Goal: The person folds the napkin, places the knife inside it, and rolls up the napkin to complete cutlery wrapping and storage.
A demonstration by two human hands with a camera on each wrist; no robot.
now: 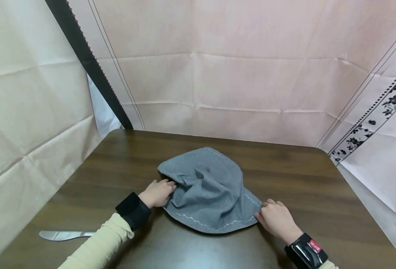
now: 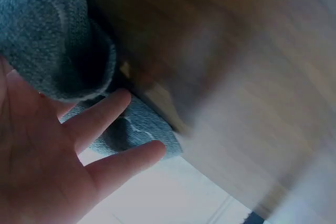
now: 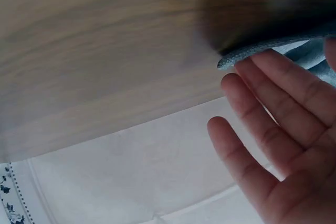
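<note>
A grey-blue fabric bucket hat (image 1: 211,190) with wavy white stitching along its brim sits in the middle of the table, its crown creased and dented. At its left side, my left hand (image 1: 159,193) holds the brim; in the left wrist view, folded cloth (image 2: 47,40) covers the thumb side of that hand (image 2: 37,150), and two fingers reach out past it. My right hand (image 1: 278,219) pinches the pointed right end of the brim. From the right wrist, the brim edge (image 3: 268,44) lies against the fingertips, with the other fingers of that hand (image 3: 283,124) spread.
A table knife (image 1: 63,235) lies at the left of the brown wooden table (image 1: 295,172), its handle end hidden by my left sleeve (image 1: 100,239). Pale cloth sheets (image 1: 238,86) hang behind and beside the table, with a black strip (image 1: 93,67) at the left.
</note>
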